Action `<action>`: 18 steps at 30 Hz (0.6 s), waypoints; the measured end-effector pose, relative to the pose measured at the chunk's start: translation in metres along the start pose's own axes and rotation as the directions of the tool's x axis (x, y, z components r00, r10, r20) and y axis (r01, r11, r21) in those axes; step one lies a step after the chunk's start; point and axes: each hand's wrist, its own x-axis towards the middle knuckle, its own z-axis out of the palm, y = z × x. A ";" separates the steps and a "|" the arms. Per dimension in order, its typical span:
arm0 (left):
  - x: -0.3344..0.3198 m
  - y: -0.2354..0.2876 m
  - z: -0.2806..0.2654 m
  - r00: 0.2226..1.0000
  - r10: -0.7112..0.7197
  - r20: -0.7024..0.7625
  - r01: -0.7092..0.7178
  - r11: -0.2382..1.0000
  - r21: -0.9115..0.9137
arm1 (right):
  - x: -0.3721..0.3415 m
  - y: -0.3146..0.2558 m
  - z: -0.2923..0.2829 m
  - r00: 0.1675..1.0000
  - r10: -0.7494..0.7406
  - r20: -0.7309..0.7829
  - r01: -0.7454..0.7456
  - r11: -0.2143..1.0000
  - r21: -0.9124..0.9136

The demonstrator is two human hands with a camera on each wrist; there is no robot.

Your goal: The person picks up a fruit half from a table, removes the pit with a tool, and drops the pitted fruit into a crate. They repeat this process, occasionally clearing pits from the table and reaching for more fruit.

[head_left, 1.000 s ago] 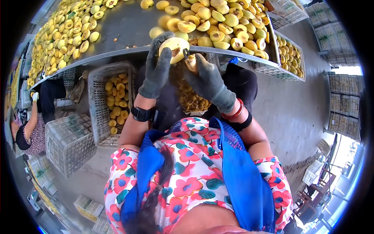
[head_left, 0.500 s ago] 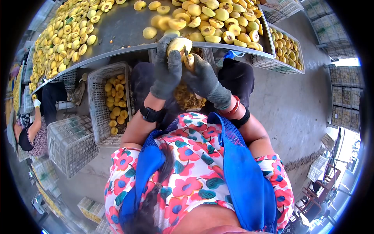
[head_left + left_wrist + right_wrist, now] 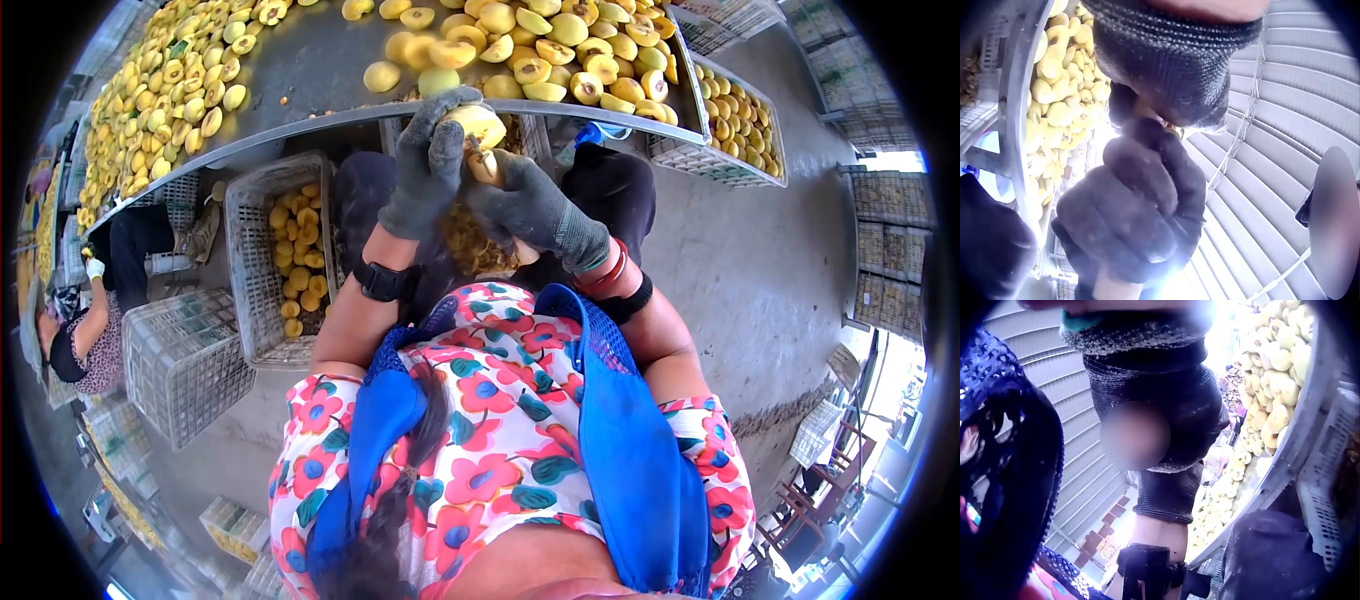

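Observation:
In the head view, my gloved left hand (image 3: 425, 170) grips a yellow peach half (image 3: 482, 124) by its sides, over my lap at the table's front edge. My gloved right hand (image 3: 535, 205) has its fingers curled round the wooden handle (image 3: 485, 168) of a small pitting tool. The tool's top end meets the cut side of the fruit; its tip is hidden there. In the left wrist view, the right hand (image 3: 1129, 206) shows as a curled fist below the left glove. The right wrist view shows the back of the right glove (image 3: 1154, 387), hiding peach and tool.
A metal table (image 3: 320, 75) bears heaps of peach halves (image 3: 560, 50) ahead and to the left. Crates of halves stand at left (image 3: 238, 230) and right (image 3: 720, 172). Scraps (image 3: 480, 245) lie below my hands. Another person (image 3: 90, 340) works at far left.
The peach half has tilted, so its brown hollow no longer faces up. The tool's dark tip, visible beside the fruit earlier, has gone in against it. Both hands keep their grip.

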 end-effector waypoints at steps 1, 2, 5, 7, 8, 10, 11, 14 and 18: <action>-0.001 -0.001 0.000 1.000 -0.015 0.005 0.015 1.000 -0.004 | -0.002 -0.004 -0.001 1.000 0.022 0.018 -0.021 1.000 -0.004; -0.001 0.000 -0.002 1.000 -0.004 0.026 0.004 1.000 0.007 | -0.003 -0.008 -0.002 0.998 0.044 0.037 -0.043 0.999 -0.010; -0.001 0.002 -0.005 0.999 0.005 0.054 -0.006 1.000 0.006 | -0.001 -0.002 0.000 1.000 0.013 0.025 -0.012 0.998 -0.059; -0.001 -0.001 -0.005 0.999 -0.005 0.038 0.007 0.999 -0.047 | 0.003 0.003 0.000 1.000 -0.007 0.014 0.008 0.998 -0.061; -0.001 0.000 -0.005 0.999 0.010 0.045 -0.009 1.000 -0.014 | 0.003 0.003 0.001 1.000 0.009 0.017 -0.008 0.999 -0.039; 0.000 0.004 -0.005 0.997 0.042 0.058 -0.046 0.998 0.052 | 0.003 0.005 -0.002 0.998 0.031 0.058 -0.034 0.998 0.051; -0.001 0.001 -0.006 0.995 0.071 0.069 -0.077 0.994 0.079 | 0.004 0.010 -0.003 0.995 0.036 0.093 -0.047 0.991 0.123; -0.002 -0.004 -0.006 0.994 0.079 0.076 -0.085 0.993 0.080 | 0.002 0.009 -0.002 0.996 0.052 0.077 -0.063 0.988 0.138; -0.007 0.000 0.005 0.997 0.073 -0.034 -0.063 0.971 0.229 | 0.004 0.012 0.006 0.995 -0.065 -0.074 0.056 0.990 -0.129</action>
